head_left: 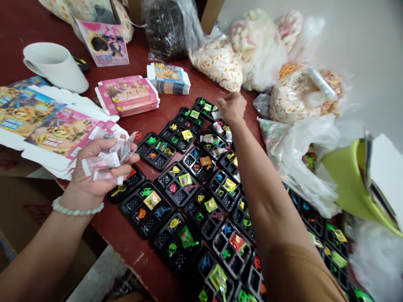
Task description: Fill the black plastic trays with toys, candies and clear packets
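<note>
My left hand (100, 165), with a beaded bracelet at the wrist, is closed around several small white-and-clear wrapped packets (108, 164). It hovers over the left edge of the table, beside flat printed cartons (59, 126). Far across the table, my right hand (233, 107) reaches down at the back end of the black trays, its fingers drawn together. What they pinch, if anything, I cannot make out. Just below those fingertips is a black compartment tray (204, 107) with green pieces. More trays (178, 182) hold small coloured plastic toys and shiny sachets; white packets lie in a few near my right forearm.
A white mug (55, 65) lies tilted at the left. Behind the trays are stacks of pink boxes (129, 94) and blue boxes (168, 77). Bags of small pieces (218, 63) line the back. On the right are a white plastic bag (292, 155) and a green bin (349, 176).
</note>
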Demonstrator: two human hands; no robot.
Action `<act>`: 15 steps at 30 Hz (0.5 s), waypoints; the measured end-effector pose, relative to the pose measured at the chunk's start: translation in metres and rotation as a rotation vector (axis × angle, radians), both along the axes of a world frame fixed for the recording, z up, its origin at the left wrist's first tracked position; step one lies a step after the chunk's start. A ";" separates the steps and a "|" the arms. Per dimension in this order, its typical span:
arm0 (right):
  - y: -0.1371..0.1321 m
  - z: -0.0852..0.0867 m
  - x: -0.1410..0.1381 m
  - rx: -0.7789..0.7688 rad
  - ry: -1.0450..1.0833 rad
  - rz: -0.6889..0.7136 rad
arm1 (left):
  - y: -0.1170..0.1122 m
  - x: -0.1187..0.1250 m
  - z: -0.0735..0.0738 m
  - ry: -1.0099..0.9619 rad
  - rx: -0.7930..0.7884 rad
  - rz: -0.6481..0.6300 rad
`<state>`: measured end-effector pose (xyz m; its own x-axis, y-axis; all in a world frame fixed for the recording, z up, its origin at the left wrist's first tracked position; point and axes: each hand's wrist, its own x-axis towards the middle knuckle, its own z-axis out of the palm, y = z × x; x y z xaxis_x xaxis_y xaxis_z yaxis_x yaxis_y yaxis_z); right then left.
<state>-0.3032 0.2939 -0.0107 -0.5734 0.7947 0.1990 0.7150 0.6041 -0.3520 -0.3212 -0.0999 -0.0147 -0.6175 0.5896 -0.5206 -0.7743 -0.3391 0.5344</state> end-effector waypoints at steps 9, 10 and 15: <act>0.011 -0.030 -0.082 0.033 -0.094 -0.016 | 0.007 -0.009 0.005 0.009 -0.119 0.046; 0.010 -0.035 -0.083 0.030 -0.100 -0.020 | 0.008 -0.010 0.004 0.002 -0.123 0.048; 0.020 -0.047 -0.075 -0.069 -0.081 -0.042 | 0.014 -0.012 -0.004 0.004 -0.135 0.053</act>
